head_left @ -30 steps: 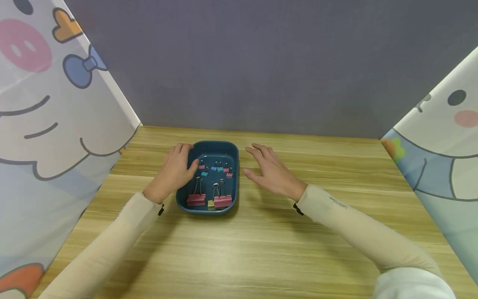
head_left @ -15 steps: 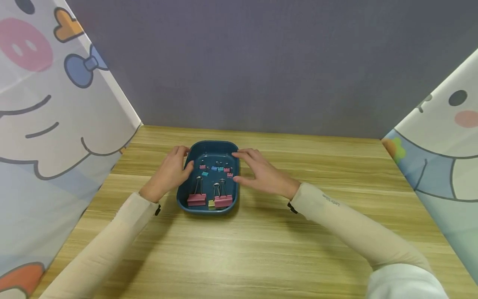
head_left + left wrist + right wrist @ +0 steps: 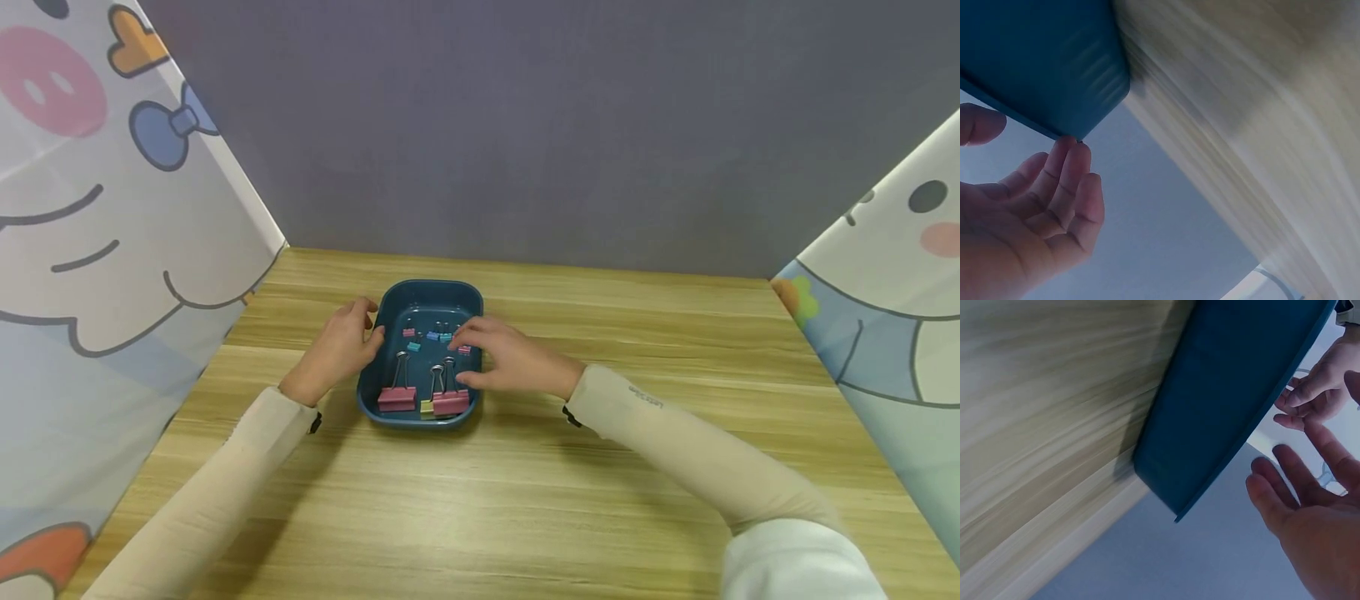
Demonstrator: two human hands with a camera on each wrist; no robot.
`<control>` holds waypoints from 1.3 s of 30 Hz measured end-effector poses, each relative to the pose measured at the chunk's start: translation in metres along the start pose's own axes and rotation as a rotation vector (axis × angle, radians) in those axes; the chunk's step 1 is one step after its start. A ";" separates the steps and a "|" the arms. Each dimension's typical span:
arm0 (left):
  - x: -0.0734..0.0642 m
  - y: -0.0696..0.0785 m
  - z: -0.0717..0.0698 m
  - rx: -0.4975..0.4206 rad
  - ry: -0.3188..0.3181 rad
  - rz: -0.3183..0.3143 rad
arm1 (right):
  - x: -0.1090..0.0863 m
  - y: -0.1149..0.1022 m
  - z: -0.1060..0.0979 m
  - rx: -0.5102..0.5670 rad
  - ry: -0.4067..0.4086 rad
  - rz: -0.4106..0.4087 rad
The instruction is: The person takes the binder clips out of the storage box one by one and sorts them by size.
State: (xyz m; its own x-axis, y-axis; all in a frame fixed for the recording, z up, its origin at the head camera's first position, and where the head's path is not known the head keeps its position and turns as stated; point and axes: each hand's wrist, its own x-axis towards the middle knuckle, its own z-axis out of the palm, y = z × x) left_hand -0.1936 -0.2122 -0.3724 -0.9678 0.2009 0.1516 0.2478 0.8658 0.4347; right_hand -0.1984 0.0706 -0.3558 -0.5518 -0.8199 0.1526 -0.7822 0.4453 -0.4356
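Observation:
A dark blue plastic bin [image 3: 367, 408] stands on the wooden table with binder clips inside. Two large pink binder clips [image 3: 397, 399] and a partly covered yellow one [image 3: 427, 407] lie at its near end. Several small binder clips, such as a teal one [image 3: 413, 346] and a pink one [image 3: 408, 332], are spread further back. My left hand [image 3: 330, 354] is at the bin's left side, fingers loosely bent, fingertips right at the rim in the left wrist view. My right hand [image 3: 521, 362] reaches over the right rim, fingers apart above the small clips, partly hiding them.
The light wooden table [image 3: 600, 500] runs back to a grey partition [image 3: 525, 133]. Panels with cartoon prints stand along the left [image 3: 127, 250] and right [image 3: 900, 275] sides.
My right hand has moved left, from beside the bin to over its right half. The left hand has drawn slightly back to the left rim. The clips lie as before.

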 end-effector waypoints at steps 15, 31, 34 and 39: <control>0.000 -0.006 0.003 -0.013 -0.002 -0.012 | 0.023 -0.008 0.016 -0.034 -0.260 0.031; 0.001 -0.008 0.003 -0.019 -0.040 -0.033 | 0.031 -0.016 0.022 -0.128 -0.359 0.148; 0.000 -0.008 0.004 -0.024 -0.038 -0.027 | 0.032 -0.017 0.023 -0.152 -0.369 0.157; 0.001 -0.009 0.004 -0.025 -0.034 -0.024 | 0.034 -0.019 0.023 -0.173 -0.383 0.175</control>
State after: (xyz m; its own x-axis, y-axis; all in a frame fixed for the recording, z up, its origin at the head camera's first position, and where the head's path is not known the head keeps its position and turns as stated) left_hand -0.1965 -0.2179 -0.3797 -0.9742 0.1965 0.1109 0.2256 0.8590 0.4596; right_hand -0.1954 0.0256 -0.3630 -0.5589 -0.7863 -0.2634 -0.7413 0.6161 -0.2664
